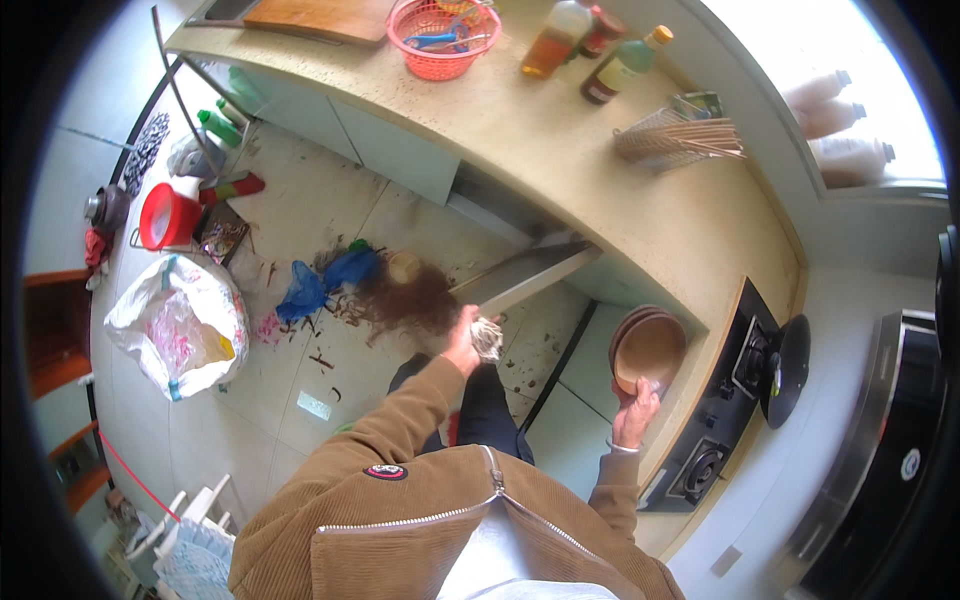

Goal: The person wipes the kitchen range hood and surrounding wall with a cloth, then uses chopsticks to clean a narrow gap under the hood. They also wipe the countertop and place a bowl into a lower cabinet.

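Note:
My left hand grips a crumpled greyish-white cloth or wad above the floor, beside an open cabinet door. At the right, my right hand holds a few stacked round brown bowls by their near rim, in front of the counter's edge. The bowls are tilted, with the top one's inside showing. On the floor beyond my left hand lies a heap of brown debris with blue plastic bags and a pale round container.
The stone counter carries bottles, a pink plastic basket, a wire holder of chopsticks and a gas stove. At the left stand a white woven sack, a red bucket and a dustpan. A wok is by the stove.

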`<state>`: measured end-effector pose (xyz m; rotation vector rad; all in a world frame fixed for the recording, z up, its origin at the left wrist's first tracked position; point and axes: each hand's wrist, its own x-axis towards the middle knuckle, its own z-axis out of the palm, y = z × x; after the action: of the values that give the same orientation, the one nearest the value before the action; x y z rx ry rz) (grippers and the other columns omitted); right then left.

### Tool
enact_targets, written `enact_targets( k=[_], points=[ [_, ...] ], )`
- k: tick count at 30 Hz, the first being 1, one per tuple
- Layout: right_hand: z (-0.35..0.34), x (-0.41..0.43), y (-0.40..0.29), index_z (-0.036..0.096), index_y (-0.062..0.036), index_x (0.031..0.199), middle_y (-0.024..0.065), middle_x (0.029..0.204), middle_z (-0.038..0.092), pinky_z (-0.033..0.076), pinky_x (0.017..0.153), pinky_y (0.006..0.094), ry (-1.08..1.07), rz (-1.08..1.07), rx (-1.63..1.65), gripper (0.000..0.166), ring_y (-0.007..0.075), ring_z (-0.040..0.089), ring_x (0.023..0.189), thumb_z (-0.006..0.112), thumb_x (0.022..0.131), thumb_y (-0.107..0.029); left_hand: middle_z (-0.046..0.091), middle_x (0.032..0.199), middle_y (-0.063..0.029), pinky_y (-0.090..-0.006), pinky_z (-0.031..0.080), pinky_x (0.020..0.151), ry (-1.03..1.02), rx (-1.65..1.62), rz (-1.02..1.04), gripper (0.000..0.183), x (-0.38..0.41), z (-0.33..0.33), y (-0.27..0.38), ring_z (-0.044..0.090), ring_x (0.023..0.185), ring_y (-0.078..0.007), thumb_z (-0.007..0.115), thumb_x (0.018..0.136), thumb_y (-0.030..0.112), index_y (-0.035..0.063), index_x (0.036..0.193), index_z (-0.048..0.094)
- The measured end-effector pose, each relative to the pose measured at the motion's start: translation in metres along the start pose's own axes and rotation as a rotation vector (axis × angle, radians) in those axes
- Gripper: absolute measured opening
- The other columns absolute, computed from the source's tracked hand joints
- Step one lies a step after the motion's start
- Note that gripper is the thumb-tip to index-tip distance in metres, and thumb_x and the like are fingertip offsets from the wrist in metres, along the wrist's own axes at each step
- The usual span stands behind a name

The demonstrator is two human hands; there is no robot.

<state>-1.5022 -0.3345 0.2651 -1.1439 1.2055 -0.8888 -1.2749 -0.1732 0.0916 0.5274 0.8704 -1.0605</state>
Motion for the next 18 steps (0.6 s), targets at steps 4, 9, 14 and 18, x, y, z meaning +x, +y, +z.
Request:
enact_targets(
  k=[4, 9, 14, 18],
  points=[
    [0.032, 0.023, 0.001, 0.056, -0.0047, 0.103, 0.006, 0.103, 0.059, 0.056, 0.068, 0.0388, -0.148, 0.124, 0.142, 0.019, 0.0192, 0.06, 0.091, 0.06, 0.087, -0.016, 0.064, 0.082, -0.0185, -0.0416, 0.054, 0.053, 0.04, -0.058, 0.174, 0.03, 0.0, -0.007, -0.036, 0.062, 0.059, -0.0263, 0.067, 0.084, 0.032, 0.007, 0.089, 0.05],
    [0.006, 0.014, 0.019, 0.056, -0.0052, 0.101, 0.0044, 0.097, 0.059, 0.056, 0.066, 0.0386, -0.165, 0.18, 0.081, 0.018, 0.0184, 0.06, 0.085, 0.057, 0.088, -0.017, 0.06, 0.07, -0.0113, -0.0378, 0.054, 0.052, -0.008, 0.145, 0.352, 0.03, 0.028, 0.019, 0.041, 0.062, 0.059, -0.0241, 0.068, 0.083, 0.034, 0.0077, 0.08, 0.053],
    [-0.03, -0.022, 0.049, 0.054, -0.0015, 0.101, 0.0063, 0.095, 0.058, 0.057, 0.061, 0.0367, -0.038, 0.202, 0.054, 0.022, 0.018, 0.061, 0.081, 0.056, 0.088, -0.019, 0.062, 0.073, -0.0106, -0.0358, 0.055, 0.06, -0.254, 0.357, 0.439, 0.014, 0.064, 0.109, 0.146, 0.062, 0.065, -0.0236, 0.061, 0.08, 0.019, 0.0053, 0.078, 0.058],
    [-0.068, -0.058, 0.096, 0.055, 0.0015, 0.099, 0.0083, 0.089, 0.061, 0.057, 0.059, 0.0344, 0.103, 0.186, 0.115, 0.023, 0.0198, 0.063, 0.073, 0.057, 0.088, -0.019, 0.066, 0.083, -0.0124, -0.0401, 0.055, 0.071, -0.286, 0.512, 0.251, 0.016, 0.112, 0.159, 0.192, 0.065, 0.075, -0.0259, 0.054, 0.083, 0.015, 0.0009, 0.087, 0.062]
  ],
)
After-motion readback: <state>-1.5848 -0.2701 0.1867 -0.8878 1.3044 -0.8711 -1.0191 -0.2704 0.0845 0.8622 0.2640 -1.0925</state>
